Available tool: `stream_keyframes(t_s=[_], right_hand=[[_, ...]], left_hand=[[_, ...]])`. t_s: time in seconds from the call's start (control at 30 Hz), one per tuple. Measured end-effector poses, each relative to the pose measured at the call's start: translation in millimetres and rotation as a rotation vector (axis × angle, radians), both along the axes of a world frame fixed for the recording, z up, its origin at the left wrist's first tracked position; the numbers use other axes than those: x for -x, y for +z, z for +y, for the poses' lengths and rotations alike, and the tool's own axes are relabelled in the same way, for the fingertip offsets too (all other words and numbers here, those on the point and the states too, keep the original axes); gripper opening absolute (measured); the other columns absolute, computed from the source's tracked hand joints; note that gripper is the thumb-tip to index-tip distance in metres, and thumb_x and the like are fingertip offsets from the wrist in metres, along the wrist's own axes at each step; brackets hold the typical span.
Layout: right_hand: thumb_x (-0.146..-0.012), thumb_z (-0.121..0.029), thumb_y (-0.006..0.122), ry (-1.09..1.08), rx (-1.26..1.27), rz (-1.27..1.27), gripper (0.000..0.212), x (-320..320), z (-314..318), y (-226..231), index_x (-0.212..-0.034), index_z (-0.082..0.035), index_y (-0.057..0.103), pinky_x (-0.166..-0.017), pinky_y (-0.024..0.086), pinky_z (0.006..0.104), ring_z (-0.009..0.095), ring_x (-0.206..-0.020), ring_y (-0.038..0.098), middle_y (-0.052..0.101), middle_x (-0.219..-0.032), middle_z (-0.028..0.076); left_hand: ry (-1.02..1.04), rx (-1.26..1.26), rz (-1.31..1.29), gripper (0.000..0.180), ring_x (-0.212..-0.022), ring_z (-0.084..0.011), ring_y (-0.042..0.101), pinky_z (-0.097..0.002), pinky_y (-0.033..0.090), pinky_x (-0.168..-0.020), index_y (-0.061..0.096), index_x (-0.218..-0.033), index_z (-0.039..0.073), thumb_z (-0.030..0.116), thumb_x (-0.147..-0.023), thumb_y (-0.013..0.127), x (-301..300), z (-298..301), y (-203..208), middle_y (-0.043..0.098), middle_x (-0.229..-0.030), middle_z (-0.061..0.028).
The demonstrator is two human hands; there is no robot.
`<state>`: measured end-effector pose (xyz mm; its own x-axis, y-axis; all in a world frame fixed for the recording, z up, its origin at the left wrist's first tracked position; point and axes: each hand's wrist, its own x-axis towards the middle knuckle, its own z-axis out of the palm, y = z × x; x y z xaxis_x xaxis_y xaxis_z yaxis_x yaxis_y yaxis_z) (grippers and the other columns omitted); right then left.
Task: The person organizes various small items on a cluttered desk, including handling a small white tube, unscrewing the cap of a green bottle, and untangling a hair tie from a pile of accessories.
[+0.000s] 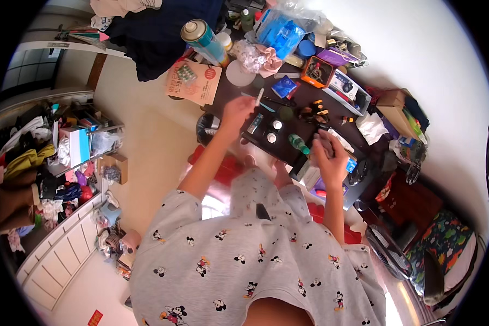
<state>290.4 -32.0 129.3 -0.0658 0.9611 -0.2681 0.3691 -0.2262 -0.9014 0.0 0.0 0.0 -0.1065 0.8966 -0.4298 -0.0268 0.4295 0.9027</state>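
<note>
Over the dark table [231, 103], my left hand [238, 114] pinches a small slim white stick-like item [259, 98] with its fingertips. My right hand [332, 156] is raised near the table's right front, its fingers curled; what they hold, if anything, I cannot make out. Just left of that hand lies a small green bottle [298, 143]. Two small white-capped containers [274, 131] stand between my hands, beside a small dark flat case [255, 123]. Beyond them a brown and gold hair-clip-like cluster [316, 112] lies near a blue packet [283, 87].
At the back left, a tall spray can [204, 41] stands behind a pink-orange booklet [193, 84] with a blister pack [186, 73] on it. An orange box [317, 71] and white tissue [371, 129] sit at the right. A cluttered shelf [70, 168] stands far left.
</note>
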Motion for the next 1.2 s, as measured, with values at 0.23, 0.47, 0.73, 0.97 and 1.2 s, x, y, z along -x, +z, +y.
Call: stream_keyframes(t_s=[0.23,0.47,0.73,0.97,1.2], right_hand=[[-0.078,-0.002,0.071,0.228,-0.275,0.088,0.037,48,12,70,-0.112,-0.006,0.059,-0.078,0.051,0.0336,0.026,-0.090,0.063,0.060,-0.104,0.013],[-0.072,-0.001,0.074,0.450,-0.738,-0.078,0.030,41,16,97,-0.100,-0.006,0.067,-0.077,0.052,0.0363,0.028,-0.093,0.062,0.060,-0.105,0.011],[-0.068,0.004,0.069,0.353,-0.912,-0.124,0.041,16,0,136,-0.107,-0.008,0.070,-0.073,0.053,0.0362,0.029,-0.087,0.063,0.060,-0.101,0.012],[-0.069,0.007,0.062,0.151,-0.635,0.025,0.043,-3,-8,163,-0.109,-0.008,0.070,-0.067,0.054,0.0344,0.028,-0.081,0.062,0.058,-0.102,0.013],[-0.068,0.004,0.065,0.107,-0.840,-0.155,0.045,-10,-19,179,-0.110,-0.011,0.072,-0.069,0.053,0.0336,0.024,-0.079,0.062,0.057,-0.097,0.010]], left_hand=[[0.107,0.095,-1.081,0.022,-0.090,-0.0134,0.059,-0.0291,0.049,-0.080,0.058,-0.118,0.003,0.011,-0.097,0.057,-65,-54,131,0.064,-0.108,-0.0064],[0.072,-0.086,-0.897,0.028,-0.090,-0.0137,0.059,-0.0313,0.049,-0.088,0.060,-0.123,0.002,0.010,-0.097,0.057,-82,-62,175,0.064,-0.108,-0.0051],[0.044,0.016,-1.110,0.022,-0.088,-0.0155,0.055,-0.0277,0.047,-0.080,0.061,-0.117,0.003,0.009,-0.096,0.058,-103,-84,224,0.064,-0.105,-0.0090],[-0.036,0.062,-1.319,0.025,-0.086,-0.0149,0.052,-0.0246,0.045,-0.073,0.055,-0.123,0.006,0.012,-0.098,0.055,-116,-88,234,0.063,-0.105,-0.0102],[-0.166,-0.005,-1.319,0.021,-0.086,-0.0136,0.051,-0.0236,0.045,-0.074,0.058,-0.118,0.005,0.012,-0.098,0.055,-120,-86,251,0.063,-0.106,-0.0096]])
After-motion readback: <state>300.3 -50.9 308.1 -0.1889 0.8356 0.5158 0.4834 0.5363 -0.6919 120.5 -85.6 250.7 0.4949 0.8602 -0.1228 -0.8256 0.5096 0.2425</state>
